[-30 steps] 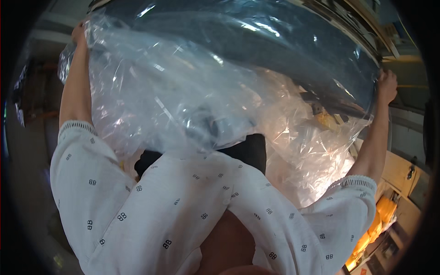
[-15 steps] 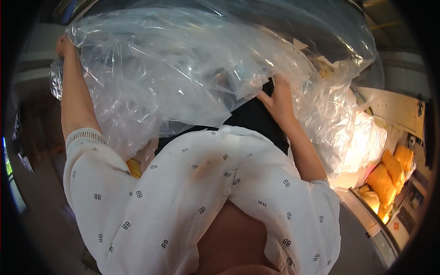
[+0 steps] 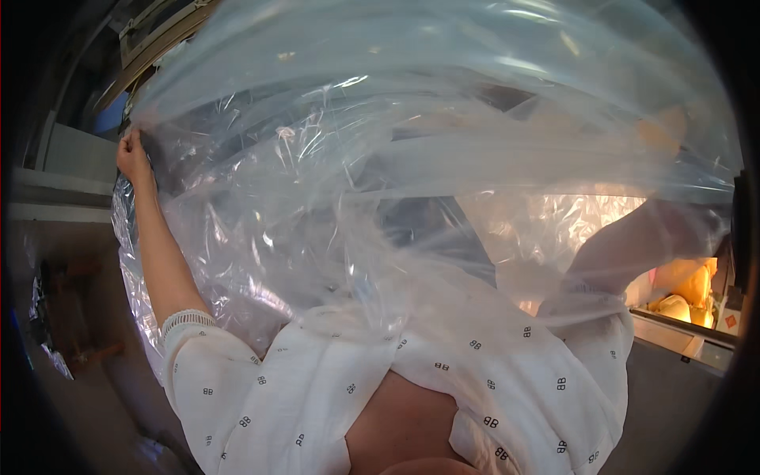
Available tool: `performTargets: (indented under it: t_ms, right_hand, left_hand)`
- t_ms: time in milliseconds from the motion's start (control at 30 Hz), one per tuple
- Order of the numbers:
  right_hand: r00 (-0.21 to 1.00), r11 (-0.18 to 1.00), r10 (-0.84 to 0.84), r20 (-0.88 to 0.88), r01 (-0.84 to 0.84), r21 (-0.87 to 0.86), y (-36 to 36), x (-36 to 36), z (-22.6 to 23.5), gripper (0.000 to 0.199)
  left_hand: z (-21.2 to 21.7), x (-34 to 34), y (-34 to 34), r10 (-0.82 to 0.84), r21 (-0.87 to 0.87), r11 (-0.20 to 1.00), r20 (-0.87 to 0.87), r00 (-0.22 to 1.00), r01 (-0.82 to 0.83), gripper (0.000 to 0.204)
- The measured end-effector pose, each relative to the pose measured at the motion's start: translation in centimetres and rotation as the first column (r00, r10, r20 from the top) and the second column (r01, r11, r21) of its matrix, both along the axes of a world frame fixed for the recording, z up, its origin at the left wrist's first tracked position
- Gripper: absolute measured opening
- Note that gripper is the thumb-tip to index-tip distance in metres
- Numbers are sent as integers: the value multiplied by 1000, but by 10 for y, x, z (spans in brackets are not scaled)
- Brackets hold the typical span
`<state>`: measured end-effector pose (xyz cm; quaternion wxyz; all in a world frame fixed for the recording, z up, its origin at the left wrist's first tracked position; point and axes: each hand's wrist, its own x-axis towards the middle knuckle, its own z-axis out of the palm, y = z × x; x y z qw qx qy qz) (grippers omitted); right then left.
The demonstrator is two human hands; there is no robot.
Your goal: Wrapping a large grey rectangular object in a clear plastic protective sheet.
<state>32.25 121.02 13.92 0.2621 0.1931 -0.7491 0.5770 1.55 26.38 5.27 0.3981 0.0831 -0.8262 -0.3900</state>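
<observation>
A large sheet of clear plastic film (image 3: 261,190) billows across most of the view, wrinkled and shiny, and reaches down over my white printed shirt (image 3: 317,380). At the far left, my left hand (image 3: 133,154) is closed in a pinch on the film's edge, with that arm stretched out. My right forearm (image 3: 633,241) reaches out to the right and shows dimly through the film. The right hand, near the right rim of the picture, is veiled and blurred, so its fingers cannot be made out.
Yellow-orange bundles (image 3: 693,285) sit at the right behind a pale ledge (image 3: 681,336). A wooden frame (image 3: 162,39) stands at the upper left. Crumpled shiny film (image 3: 49,340) hangs near brown objects at the lower left.
The film has risen and spread to the right, now covering my lap and right arm. My right hand has swung from the middle out to the right. My left hand stays at the film's edge.
</observation>
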Motion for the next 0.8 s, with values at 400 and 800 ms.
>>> performTargets:
  t_ms: [400, 800]
  right_hand:
    - [786, 633, -616, -51, 533, 561, -199, -39, -103, 32]
    - [377, 65, -750, -544, 860, 507, 9, 52, 184, 26]
  left_hand:
    - [-12, -20, -29, 9, 51, 999, 55, 998, -12, 30]
    - [-16, -17, -33, 75, 64, 995, -8, 997, -74, 32]
